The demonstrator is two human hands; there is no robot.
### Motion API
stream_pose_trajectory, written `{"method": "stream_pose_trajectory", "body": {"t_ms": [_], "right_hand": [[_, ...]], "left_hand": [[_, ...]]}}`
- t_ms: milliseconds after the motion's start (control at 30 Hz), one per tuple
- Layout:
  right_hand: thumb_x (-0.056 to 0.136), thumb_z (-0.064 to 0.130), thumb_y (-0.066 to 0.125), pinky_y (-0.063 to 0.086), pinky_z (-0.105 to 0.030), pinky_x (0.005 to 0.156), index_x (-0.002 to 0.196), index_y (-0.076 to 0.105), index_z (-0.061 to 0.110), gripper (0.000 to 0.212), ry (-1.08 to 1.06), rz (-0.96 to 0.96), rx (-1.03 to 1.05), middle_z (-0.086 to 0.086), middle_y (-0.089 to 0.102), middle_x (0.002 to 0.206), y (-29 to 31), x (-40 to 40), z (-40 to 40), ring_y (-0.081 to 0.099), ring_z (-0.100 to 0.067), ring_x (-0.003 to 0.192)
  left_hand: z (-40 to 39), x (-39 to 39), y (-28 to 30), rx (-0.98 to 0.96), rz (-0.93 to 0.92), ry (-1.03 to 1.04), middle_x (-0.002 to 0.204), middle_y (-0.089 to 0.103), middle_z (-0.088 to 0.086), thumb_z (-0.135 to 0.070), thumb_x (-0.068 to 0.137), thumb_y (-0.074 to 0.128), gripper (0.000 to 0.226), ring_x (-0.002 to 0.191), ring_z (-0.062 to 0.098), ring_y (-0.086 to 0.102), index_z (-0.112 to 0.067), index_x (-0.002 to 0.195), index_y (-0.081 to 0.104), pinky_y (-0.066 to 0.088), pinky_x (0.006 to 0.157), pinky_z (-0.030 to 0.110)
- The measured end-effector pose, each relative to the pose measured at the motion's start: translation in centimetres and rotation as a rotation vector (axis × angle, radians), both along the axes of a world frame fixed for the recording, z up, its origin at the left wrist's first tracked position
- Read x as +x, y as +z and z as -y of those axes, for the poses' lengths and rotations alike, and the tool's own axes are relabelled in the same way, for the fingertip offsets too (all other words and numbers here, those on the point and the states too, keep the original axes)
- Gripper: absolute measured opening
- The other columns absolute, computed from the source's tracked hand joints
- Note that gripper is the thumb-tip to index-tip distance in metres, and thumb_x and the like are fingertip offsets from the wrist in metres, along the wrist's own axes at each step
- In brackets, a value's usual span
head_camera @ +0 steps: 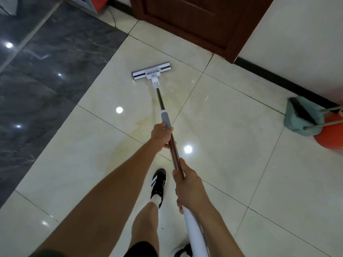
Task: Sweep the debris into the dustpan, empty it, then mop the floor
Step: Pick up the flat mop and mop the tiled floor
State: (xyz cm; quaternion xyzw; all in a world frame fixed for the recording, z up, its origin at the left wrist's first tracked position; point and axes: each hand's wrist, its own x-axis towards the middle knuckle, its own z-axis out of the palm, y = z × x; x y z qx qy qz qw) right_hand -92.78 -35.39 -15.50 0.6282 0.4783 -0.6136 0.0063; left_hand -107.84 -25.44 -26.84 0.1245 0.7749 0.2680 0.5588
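A flat mop with a grey and white head [151,71] lies on the cream floor tiles [222,112] ahead of me, just short of a brown door. Its metal pole [161,100] runs back toward me. My left hand [161,136] grips the pole just below a grey collar. My right hand [187,186] grips the pole lower down, where it meets the white handle [193,230]. A green dustpan [301,118] with a broom in it leans at the right wall.
A brown wooden door [200,19] stands ahead, a white wall with a black skirting [274,78] to its right. Dark grey marble flooring [46,71] fills the left. A red bin [332,134] sits behind the dustpan. My black shoe [158,182] is under the pole.
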Motion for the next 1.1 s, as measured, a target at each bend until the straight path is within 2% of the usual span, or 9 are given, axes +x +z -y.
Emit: {"method": "stream_pose_trajectory", "body": {"t_ms": [100,200,267,333,500,633,800,1000,1100], "right_hand": [[0.105,0.032,0.042,0.051,-0.03,0.053,0.154,0.032,0.033,0.05,-0.021,-0.019,0.026,0.008,0.051,0.073,-1.3,-5.0,-5.5,0.051,-0.01,0.054],[0.105,0.029,0.043,0.046,-0.025,0.043,0.148,0.041,0.031,0.043,-0.065,-0.055,0.013,0.004,0.05,0.074,-1.9,-9.9,-10.8,0.051,-0.01,0.047],[0.105,0.027,0.043,0.048,-0.026,0.044,0.14,0.049,0.028,0.035,-0.077,-0.068,0.023,0.001,0.051,0.074,-2.2,-12.9,-14.3,0.051,-0.012,0.045],[0.105,0.027,0.043,0.048,-0.027,0.045,0.133,0.053,0.024,0.029,-0.09,-0.062,0.029,-0.003,0.055,0.076,-2.6,-15.6,-17.6,0.052,-0.014,0.045],[0.105,0.024,0.041,0.049,-0.028,0.043,0.125,0.054,0.014,0.026,-0.019,-0.001,0.048,-0.007,0.057,0.078,-3.3,-19.3,-23.3,0.054,-0.019,0.044],[0.106,0.025,0.04,0.05,-0.03,0.046,0.133,0.05,0.021,0.029,0.006,0.039,0.029,-0.005,0.052,0.075,-2.7,-17.4,-22.9,0.052,-0.021,0.045],[0.106,0.026,0.04,0.055,-0.037,0.053,0.133,0.05,0.02,0.03,0.0,0.046,0.071,-0.006,0.051,0.077,-2.7,-15.5,-20.9,0.054,-0.025,0.053],[0.106,0.026,0.039,0.047,-0.026,0.041,0.137,0.047,0.027,0.032,-0.081,0.005,0.022,-0.004,0.054,0.076,-1.9,-11.0,-14.9,0.053,-0.016,0.047],[0.106,0.026,0.039,0.049,-0.029,0.048,0.143,0.043,0.029,0.038,-0.118,0.021,0.028,0.0,0.052,0.076,-1.8,-7.8,-10.1,0.053,-0.015,0.052]], "left_hand": [[-5.7,-4.8,-0.3,0.002,0.012,0.034,0.1,0.066,0.016,-0.018,0.1,0.061,0.033,0.063,0.03,0.072,-0.015,0.132,0.054,0.063,0.06,0.046],[-11.0,-9.5,-0.6,0.01,0.033,0.038,0.098,0.063,0.014,-0.015,0.1,0.06,0.03,0.063,0.027,0.071,-0.01,0.129,0.053,0.059,0.05,0.035],[-14.2,-12.2,-0.8,0.023,0.042,0.036,0.099,0.061,0.013,-0.012,0.1,0.06,0.028,0.065,0.026,0.07,-0.008,0.127,0.052,0.056,0.046,0.031],[-17.0,-14.5,-1.0,0.04,0.048,0.036,0.098,0.062,0.011,-0.01,0.1,0.06,0.027,0.068,0.024,0.069,-0.009,0.126,0.053,0.055,0.052,0.033],[-21.9,-18.3,-1.4,0.049,0.067,0.016,0.092,0.063,0.013,-0.007,0.098,0.059,0.021,0.075,0.026,0.07,-0.005,0.119,0.057,0.054,0.053,0.035],[-22.3,-17.0,-1.8,0.019,0.06,-0.062,0.1,0.066,0.019,-0.004,0.096,0.062,0.025,0.09,0.032,0.074,-0.002,0.12,0.055,0.058,0.052,0.036],[-20.9,-14.8,-1.7,0.021,0.046,-0.069,0.093,0.064,0.014,-0.004,0.096,0.061,0.02,0.086,0.03,0.075,-0.006,0.116,0.055,0.058,0.056,0.039],[-15.9,-10.1,-0.8,0.021,0.027,-0.162,0.091,0.063,0.014,-0.004,0.097,0.059,0.01,0.081,0.031,0.073,-0.008,0.105,0.055,0.059,0.058,0.041],[-12.3,-6.4,-0.9,-0.002,0.005,-0.231,0.092,0.064,0.018,-0.005,0.097,0.059,0.012,0.089,0.036,0.073,-0.004,0.108,0.056,0.062,0.062,0.044]]}}
